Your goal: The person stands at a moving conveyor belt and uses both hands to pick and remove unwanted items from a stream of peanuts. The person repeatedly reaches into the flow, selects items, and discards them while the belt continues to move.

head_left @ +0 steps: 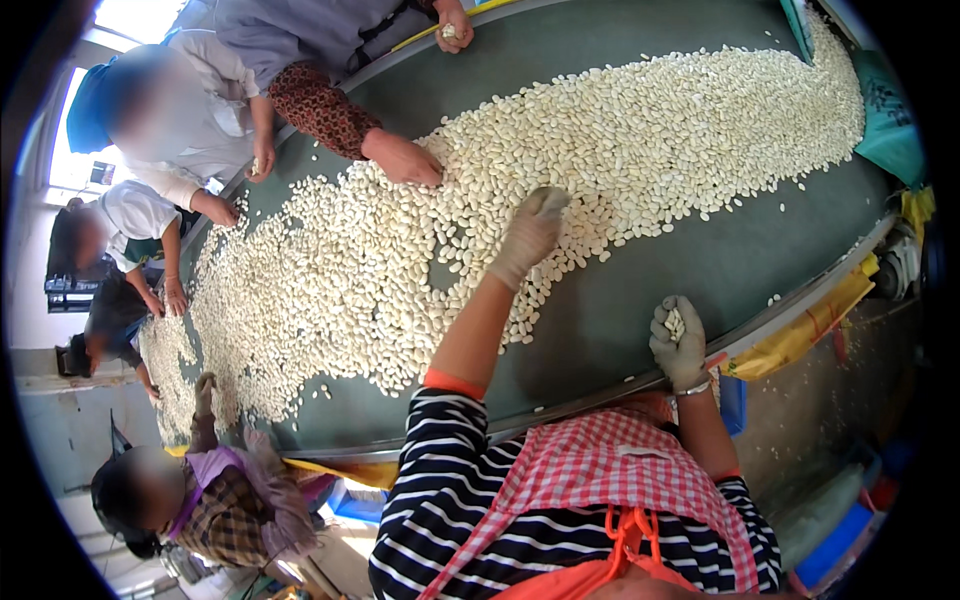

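Observation:
White beans (620, 130) lie in a long thick layer on a dark green belt (620, 310). My left hand (530, 235), in a pale thin glove, reaches across to the near side of the layer. Its fingers are curled together on the beans, and what is between them is hidden. Closer to me, by the belt's near edge, my gloved right hand (680, 345) is turned palm up. Its fingers curl around a few white beans (675, 323) that show in the palm.
Across the belt, a co-worker's hand (402, 158) touches the beans, near my left hand. Further co-workers line both sides at the left. A metal rim (800, 292) edges the belt, with yellow sheeting (800, 330) below. A green bag (890, 120) sits at the right end.

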### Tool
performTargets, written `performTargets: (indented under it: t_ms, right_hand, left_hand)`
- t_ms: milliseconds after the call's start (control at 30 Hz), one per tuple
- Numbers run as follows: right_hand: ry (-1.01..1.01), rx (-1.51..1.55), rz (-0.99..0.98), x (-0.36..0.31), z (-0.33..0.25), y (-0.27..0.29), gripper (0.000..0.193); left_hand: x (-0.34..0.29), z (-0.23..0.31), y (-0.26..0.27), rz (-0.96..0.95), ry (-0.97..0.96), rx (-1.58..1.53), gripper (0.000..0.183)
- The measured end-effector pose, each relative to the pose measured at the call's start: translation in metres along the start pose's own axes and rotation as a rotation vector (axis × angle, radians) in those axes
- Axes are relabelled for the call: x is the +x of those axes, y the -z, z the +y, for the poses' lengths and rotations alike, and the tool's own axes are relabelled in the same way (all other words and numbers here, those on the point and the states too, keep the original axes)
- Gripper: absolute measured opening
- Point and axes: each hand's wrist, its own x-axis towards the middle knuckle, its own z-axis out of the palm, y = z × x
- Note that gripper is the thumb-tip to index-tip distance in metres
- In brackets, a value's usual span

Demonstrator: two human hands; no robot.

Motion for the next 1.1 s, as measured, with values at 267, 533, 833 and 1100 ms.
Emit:
performTargets:
  t_ms: [267,533,833,1100]
  right_hand:
    - [-0.019,0.048,-0.037,0.005,-0.024,0.018,0.023]
    - [-0.056,0.047,-0.016,0.009,-0.043,0.026,0.022]
    - [-0.041,0.042,-0.025,0.016,-0.067,0.038,0.021]
    - [-0.021,0.051,-0.047,0.016,-0.09,0.05,0.021]
  left_hand:
    - [-0.008,-0.034,0.051,0.162,0.031,-1.13,0.019]
    - [-0.066,-0.074,0.086,0.255,-0.333,0.704,0.018]
    - [-0.056,-0.022,-0.028,-0.168,-0.007,1.257,0.022]
    - [-0.07,-0.015,-0.027,-0.127,0.213,-0.631,0.035]
